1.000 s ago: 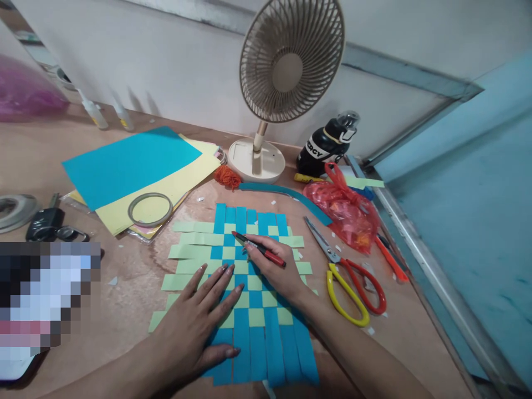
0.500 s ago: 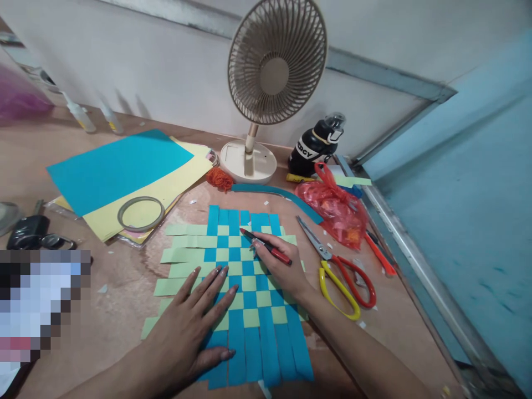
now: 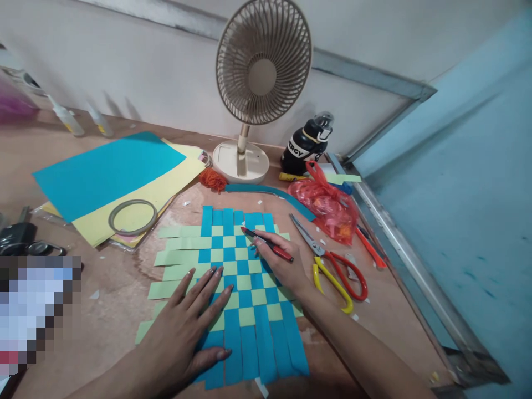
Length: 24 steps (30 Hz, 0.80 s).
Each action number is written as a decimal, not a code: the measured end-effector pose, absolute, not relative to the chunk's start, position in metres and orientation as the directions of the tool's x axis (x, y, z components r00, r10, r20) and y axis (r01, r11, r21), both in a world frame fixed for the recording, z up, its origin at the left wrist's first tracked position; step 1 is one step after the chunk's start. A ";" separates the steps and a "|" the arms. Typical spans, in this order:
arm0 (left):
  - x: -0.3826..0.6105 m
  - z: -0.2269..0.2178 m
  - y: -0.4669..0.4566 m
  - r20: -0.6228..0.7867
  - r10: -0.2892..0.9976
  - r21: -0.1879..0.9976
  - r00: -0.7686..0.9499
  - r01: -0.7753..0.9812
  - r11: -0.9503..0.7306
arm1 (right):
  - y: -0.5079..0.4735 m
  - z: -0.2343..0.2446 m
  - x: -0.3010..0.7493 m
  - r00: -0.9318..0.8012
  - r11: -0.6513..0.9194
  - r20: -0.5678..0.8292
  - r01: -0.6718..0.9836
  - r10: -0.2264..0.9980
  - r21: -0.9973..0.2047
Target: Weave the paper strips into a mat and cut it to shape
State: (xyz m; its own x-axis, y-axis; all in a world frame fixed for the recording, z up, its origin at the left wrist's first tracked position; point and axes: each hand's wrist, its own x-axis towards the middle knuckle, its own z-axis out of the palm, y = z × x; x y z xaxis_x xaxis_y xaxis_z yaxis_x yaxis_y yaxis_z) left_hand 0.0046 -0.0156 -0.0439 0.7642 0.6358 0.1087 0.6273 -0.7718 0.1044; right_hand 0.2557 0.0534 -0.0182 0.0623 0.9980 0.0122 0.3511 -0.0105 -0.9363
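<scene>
A woven paper mat point(image 3: 244, 284) of blue and pale green strips lies flat on the table, its loose strip ends sticking out on the sides. My left hand point(image 3: 195, 316) rests on its lower left part with the fingers spread. In my right hand point(image 3: 282, 263) is a red and black pen point(image 3: 272, 246), gripped between thumb and fingers. The pen's tip is at the upper part of the weave, by a blue square; whether it touches the paper I cannot tell. Right of the mat lies a pair of scissors point(image 3: 328, 256) with one red and one yellow handle.
Blue sheet point(image 3: 112, 172), yellow paper point(image 3: 93, 233) and a tape roll point(image 3: 111, 215) lie at left. Behind stand a fan point(image 3: 241, 163) and a black bottle point(image 3: 301, 149). A red plastic bag point(image 3: 324, 208) is at right, orange yarn point(image 3: 213, 180) near the fan. A blurred-out screen point(image 3: 37, 310) sits lower left.
The whole view has shifted slightly, so things appear a little further left. My left hand stays on the mat, and the pen remains in my right hand near the same spot.
</scene>
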 end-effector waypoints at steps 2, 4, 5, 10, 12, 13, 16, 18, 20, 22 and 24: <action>0.005 -0.044 -0.015 0.111 0.633 0.102 0.766 0.625 -0.774 | 0.055 -0.019 0.254 0.043 0.010 0.026 0.348 0.999 -0.938; 0.004 -0.044 -0.015 0.113 0.629 0.098 0.769 0.622 -0.777 | 0.056 -0.020 0.253 0.038 0.026 0.042 0.357 0.998 -0.934; 0.004 -0.044 -0.015 0.117 0.627 0.094 0.770 0.620 -0.779 | 0.057 -0.020 0.253 0.041 0.026 0.043 0.359 0.998 -0.933; 0.004 -0.043 -0.016 0.151 0.615 0.053 0.774 0.615 -0.787 | 0.056 -0.018 0.259 0.083 0.005 0.040 0.384 0.996 -0.923; 0.005 -0.043 -0.016 0.163 0.613 0.043 0.773 0.615 -0.787 | 0.054 -0.017 0.262 0.104 -0.013 0.031 0.399 0.994 -0.917; 0.005 -0.043 -0.016 0.166 0.613 0.042 0.773 0.615 -0.787 | 0.053 -0.016 0.263 0.113 -0.026 0.022 0.402 0.993 -0.915; 0.005 -0.044 -0.015 0.174 0.609 0.039 0.774 0.613 -0.789 | 0.051 -0.013 0.265 0.125 -0.043 0.011 0.416 0.992 -0.908; 0.004 -0.045 -0.015 0.173 0.608 0.037 0.775 0.612 -0.790 | 0.049 -0.011 0.266 0.129 -0.036 0.021 0.427 0.991 -0.903; 0.004 -0.045 -0.015 0.173 0.610 0.038 0.773 0.614 -0.789 | 0.047 -0.010 0.268 0.142 -0.033 0.033 0.439 0.989 -0.898; 0.004 -0.046 -0.015 0.177 0.612 0.040 0.771 0.616 -0.787 | 0.045 -0.010 0.270 0.155 -0.034 0.040 0.444 0.987 -0.896; 0.004 -0.046 -0.015 0.181 0.610 0.040 0.772 0.614 -0.788 | 0.042 -0.011 0.272 0.161 -0.035 0.040 0.435 0.986 -0.900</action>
State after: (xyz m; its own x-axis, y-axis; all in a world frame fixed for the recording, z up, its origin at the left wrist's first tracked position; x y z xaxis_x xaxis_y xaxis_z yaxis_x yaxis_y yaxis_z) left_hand 0.0045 -0.0152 -0.0464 0.7715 0.6099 0.1811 0.6138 -0.7884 0.0402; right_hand 0.2718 0.0419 -0.0109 0.1609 0.9862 0.0395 0.4351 -0.0349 -0.8997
